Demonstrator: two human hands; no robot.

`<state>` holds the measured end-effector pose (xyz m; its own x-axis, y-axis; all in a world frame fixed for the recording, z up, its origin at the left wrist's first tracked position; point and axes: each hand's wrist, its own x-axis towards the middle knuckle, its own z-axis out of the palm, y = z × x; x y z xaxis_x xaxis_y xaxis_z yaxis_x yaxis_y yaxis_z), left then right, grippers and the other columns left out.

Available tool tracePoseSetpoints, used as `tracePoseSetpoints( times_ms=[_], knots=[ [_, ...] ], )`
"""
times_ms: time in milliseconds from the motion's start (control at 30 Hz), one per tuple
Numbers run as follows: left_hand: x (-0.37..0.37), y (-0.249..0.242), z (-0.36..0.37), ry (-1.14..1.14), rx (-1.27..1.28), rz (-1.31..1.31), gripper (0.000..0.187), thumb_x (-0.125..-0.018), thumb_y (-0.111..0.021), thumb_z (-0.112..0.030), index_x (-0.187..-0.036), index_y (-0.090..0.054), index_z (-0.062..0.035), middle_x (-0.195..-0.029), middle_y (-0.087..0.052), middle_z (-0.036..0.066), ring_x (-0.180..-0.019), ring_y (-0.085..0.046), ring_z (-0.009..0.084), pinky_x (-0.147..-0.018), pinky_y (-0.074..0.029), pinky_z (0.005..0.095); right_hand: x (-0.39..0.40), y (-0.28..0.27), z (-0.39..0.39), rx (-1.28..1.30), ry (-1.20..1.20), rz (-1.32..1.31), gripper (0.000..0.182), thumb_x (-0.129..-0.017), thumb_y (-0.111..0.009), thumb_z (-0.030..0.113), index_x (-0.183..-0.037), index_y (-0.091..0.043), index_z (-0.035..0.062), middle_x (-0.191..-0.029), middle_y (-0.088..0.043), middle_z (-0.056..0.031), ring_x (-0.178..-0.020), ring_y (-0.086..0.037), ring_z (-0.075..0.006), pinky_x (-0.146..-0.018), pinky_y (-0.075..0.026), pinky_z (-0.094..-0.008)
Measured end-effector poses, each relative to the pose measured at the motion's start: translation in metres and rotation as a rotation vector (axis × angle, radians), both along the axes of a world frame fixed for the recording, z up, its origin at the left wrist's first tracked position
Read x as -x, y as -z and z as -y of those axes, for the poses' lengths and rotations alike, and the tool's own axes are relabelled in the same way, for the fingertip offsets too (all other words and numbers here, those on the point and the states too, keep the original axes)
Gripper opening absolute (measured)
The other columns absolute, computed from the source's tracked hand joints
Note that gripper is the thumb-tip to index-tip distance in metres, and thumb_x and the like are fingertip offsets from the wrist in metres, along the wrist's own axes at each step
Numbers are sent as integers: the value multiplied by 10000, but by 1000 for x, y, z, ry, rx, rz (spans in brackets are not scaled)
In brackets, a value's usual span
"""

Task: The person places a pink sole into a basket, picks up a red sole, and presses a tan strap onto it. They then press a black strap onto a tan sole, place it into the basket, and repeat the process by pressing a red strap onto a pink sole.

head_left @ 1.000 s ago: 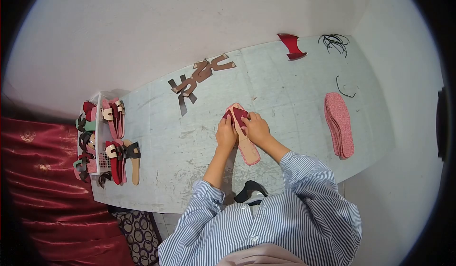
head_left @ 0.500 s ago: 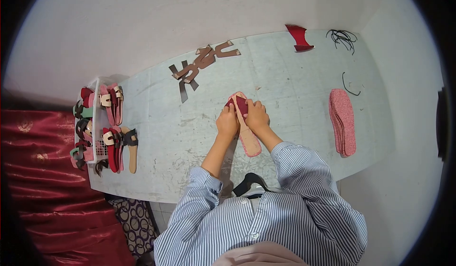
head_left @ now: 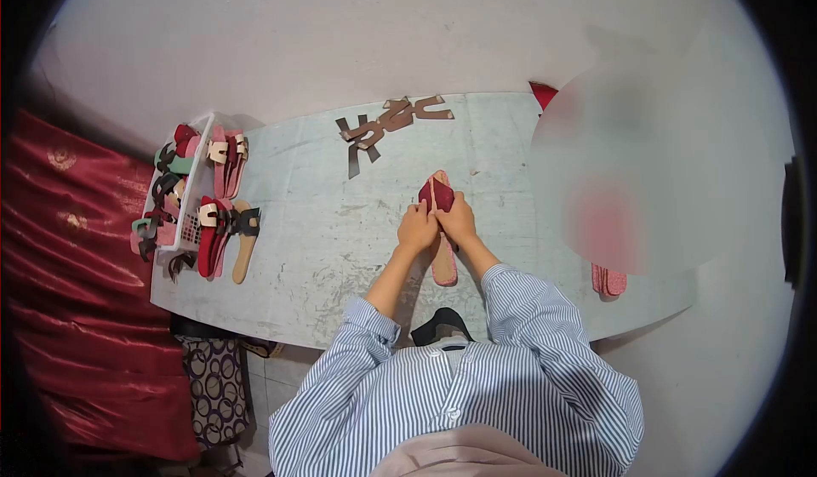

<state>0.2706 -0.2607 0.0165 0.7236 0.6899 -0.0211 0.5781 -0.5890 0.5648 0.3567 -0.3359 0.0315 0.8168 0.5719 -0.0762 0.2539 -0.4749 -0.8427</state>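
Observation:
A sandal sole (head_left: 443,264) with a tan face up and a pink speckled rim lies near the middle of the table, its length pointing away from me. Across its far half, dark red strap ends (head_left: 438,194) are folded inward over the tan face, with a narrow tan strip between them. My left hand (head_left: 417,227) grips the left side of sole and strap, fingers curled. My right hand (head_left: 457,222) closes on the right side, its thumb close to the left one at the sole's middle. Both palms hide part of the sole's edges.
Brown strap pieces (head_left: 396,119) lie at the back. On the left, a white basket (head_left: 202,149) holds sandals, with more sandals (head_left: 244,243) beside it. A blurred disc covers the right side, partly hiding pink soles (head_left: 609,283) and a red piece (head_left: 543,94).
Both hands have come closer together and slid toward the sole's middle, leaving more of the red strap showing. The sole points straighter ahead. My view has shifted, and a blurred disc now covers the right.

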Motion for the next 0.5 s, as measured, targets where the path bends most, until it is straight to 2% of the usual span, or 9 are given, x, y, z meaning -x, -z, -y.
tracePoseSetpoints(
  times_ms=[33, 100, 133, 233, 300, 367, 400, 467, 500],
  knots=[
    [2, 16, -13, -9, -1, 6, 446, -853, -380, -290, -1134, -472, 44, -1055, -514, 211, -968, -513, 325, -786, -430, 410, 6, -2, -1, -1, -9, 6, 420, -663, -610, 155, -996, -437, -33, -866, -583, -242, -830, -572, -380, -720, -455, -416],
    [2, 55, -45, 82, 699, 231, 459, -884, -309, -326, -1129, -483, 22, -1007, -558, 195, -954, -530, 275, -789, -416, 374, 18, -3, -4, -93, -76, 79, 417, -695, -579, 140, -1040, -406, -19, -876, -581, -239, -817, -566, -393, -713, -449, -429],
    [10, 10, -26, -95, 885, 264, 457, -897, -277, -346, -1123, -500, -17, -963, -593, 146, -934, -536, 224, -782, -408, 346, 27, -13, -3, -81, -121, 61, 416, -722, -553, 129, -1072, -374, -8, -920, -564, -248, -831, -555, -404, -713, -441, -443],
    [22, -15, -16, -139, 1054, 408, 469, -894, -283, -377, -1111, -501, -24, -1005, -575, 114, -953, -527, 185, -793, -411, 341, 50, -12, -13, -102, -196, 142, 448, -729, -560, 125, -1096, -342, -9, -1002, -506, -258, -838, -540, -422, -703, -446, -468],
    [28, 13, -29, -139, 1234, 482, 495, -885, -317, -446, -1111, -495, -43, -1055, -553, 111, -946, -532, 191, -782, -425, 333, 60, -13, -11, -119, -262, 160, 459, -731, -565, 138, -1110, -351, -9, -1031, -478, -246, -877, -525, -416, -718, -442, -469],
    [34, 24, -23, -123, 1502, 933, 517, -861, -371, -498, -1104, -492, -57, -1087, -533, 116, -916, -536, 195, -755, -440, 315, 69, -10, -9, -90, -388, 343, 492, -719, -580, 152, -1129, -362, -12, -1017, -480, -229, -913, -507, -399, -743, -437, -464],
    [47, -3, -12, -195, 1537, 890, 502, -841, -420, -510, -1082, -509, -79, -1047, -555, 113, -893, -553, 205, -753, -453, 317, 74, -10, -8, -102, -406, 327, 514, -709, -584, 154, -1144, -367, -13, -1011, -484, -217, -934, -493, -383, -759, -434, -455],
    [47, 87, -36, -35, 1591, 1022, 492, -840, -428, -501, -1069, -515, -74, -1025, -566, 112, -891, -562, 210, -768, -456, 324, 87, -22, 2, -107, -465, 380, 515, -711, -568, 139, -1154, -361, -21, -988, -494, -219, -906, -500, -376, -772, -425, -437],
    [52, 87, -35, 137, 1632, 1142, 483, -840, -436, -492, -1056, -522, -69, -1003, -577, 112, -888, -571, 215, -783, -458, 330, 94, -25, 5, -116, -516, 430, 515, -713, -551, 123, -1165, -355, -29, -965, -504, -222, -879, -506, -369, -785, -415, -419]
  ],
)
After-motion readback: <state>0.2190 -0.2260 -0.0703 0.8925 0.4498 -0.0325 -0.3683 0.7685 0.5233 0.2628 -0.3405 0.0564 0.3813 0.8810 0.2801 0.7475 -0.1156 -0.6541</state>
